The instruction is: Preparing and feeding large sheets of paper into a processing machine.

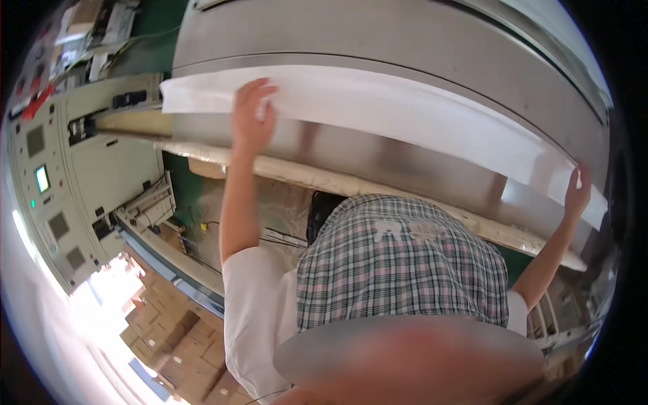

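Note:
A long white strip of paper or cloth (378, 101) stretches across the front of a wide grey metal machine surface (378, 34). My left hand (254, 116) is over its left part, the fingers bent and the thumb apart from them; whether the fingertips press on the strip is hard to see. Near the strip's right end, my right hand (578, 194) pinches its upper edge between thumb and fingers. Past that hand the end of the strip hangs down at a slant.
A padded, plastic-wrapped bar (317, 177) runs between my body and the machine. To the left stands a pale control cabinet (81, 142) with a small lit screen. Cardboard boxes (179, 344) are stacked at lower left. I wear a checked apron (405, 270).

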`<act>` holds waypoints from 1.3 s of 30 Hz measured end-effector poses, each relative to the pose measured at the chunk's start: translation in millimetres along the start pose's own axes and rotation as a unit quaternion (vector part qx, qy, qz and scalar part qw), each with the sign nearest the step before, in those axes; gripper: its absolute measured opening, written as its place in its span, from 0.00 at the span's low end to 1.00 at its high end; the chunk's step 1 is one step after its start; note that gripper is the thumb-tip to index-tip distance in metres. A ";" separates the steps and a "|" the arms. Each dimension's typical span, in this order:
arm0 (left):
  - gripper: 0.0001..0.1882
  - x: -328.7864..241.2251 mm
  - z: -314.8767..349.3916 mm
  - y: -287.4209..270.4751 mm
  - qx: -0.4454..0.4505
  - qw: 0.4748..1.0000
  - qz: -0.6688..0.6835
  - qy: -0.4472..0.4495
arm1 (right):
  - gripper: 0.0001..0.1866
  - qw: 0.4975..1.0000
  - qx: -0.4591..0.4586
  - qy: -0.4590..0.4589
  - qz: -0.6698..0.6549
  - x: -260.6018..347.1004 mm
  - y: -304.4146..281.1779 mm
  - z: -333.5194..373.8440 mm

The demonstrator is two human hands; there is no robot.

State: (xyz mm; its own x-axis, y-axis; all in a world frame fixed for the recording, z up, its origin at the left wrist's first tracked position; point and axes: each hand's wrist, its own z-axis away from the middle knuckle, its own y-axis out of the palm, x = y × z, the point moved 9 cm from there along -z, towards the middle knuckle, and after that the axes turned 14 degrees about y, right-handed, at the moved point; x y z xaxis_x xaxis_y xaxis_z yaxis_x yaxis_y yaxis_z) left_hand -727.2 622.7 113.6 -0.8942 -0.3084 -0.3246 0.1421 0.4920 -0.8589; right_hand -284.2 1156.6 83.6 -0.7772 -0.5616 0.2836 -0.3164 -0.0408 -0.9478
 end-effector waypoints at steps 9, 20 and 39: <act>0.12 88.4 65.8 -36.6 -0.085 0.994 -0.028 -0.059 | 0.13 0.988 0.059 0.099 -0.107 85.9 21.7 77.9; 0.16 258.0 69.8 -98.8 -0.054 0.978 -0.179 -0.090 | 0.35 0.960 0.089 0.251 0.090 111.0 83.1 72.9; 0.13 341.2 180.6 -131.3 0.100 0.924 -0.367 -0.042 | 0.31 0.970 0.117 0.162 0.140 367.2 100.0 179.8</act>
State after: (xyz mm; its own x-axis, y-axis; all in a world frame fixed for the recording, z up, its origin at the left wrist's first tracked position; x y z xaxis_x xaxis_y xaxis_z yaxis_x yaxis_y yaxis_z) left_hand -974.2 305.8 44.1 -0.7457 -0.5652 0.3528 -0.4071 -0.0327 -0.9128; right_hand -503.5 797.7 66.8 -0.9568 -0.2906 0.0063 0.0337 -0.1323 -0.9906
